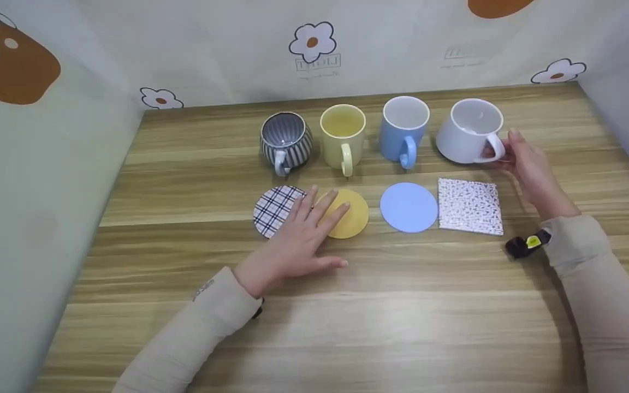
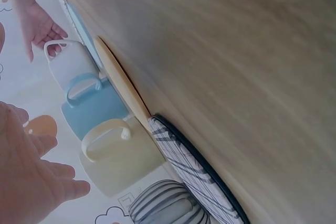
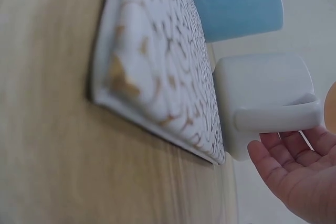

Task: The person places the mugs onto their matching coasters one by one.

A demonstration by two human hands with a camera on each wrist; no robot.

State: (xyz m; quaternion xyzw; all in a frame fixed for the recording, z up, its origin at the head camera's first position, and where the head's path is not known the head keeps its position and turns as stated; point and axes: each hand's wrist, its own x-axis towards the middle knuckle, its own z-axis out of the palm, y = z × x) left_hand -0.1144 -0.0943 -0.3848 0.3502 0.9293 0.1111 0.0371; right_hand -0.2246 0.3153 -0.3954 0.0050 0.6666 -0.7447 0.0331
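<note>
Head view showed the white mug [image 1: 463, 141] upright on the tabletop [image 1: 402, 333], just left of the right hand [image 1: 533, 172], its handle [image 1: 494, 146] turned toward this nearer hand. The right fingers lay at the handle's far side, thumb apart; whether their tips touched it, I could not tell. Well apart, the left hand [image 1: 299, 248] was spread across the plaid coaster [image 1: 272, 210] and yellow coaster [image 1: 352, 221].

I face a pale flowered wall [image 1: 227, 60] along the far edge of my wood-grain worktop [image 1: 194, 164]; a left wall [image 1: 41, 196] and right wall [image 1: 628, 82] flank it, light [image 1: 413, 322] gleaming nearer me.
</note>
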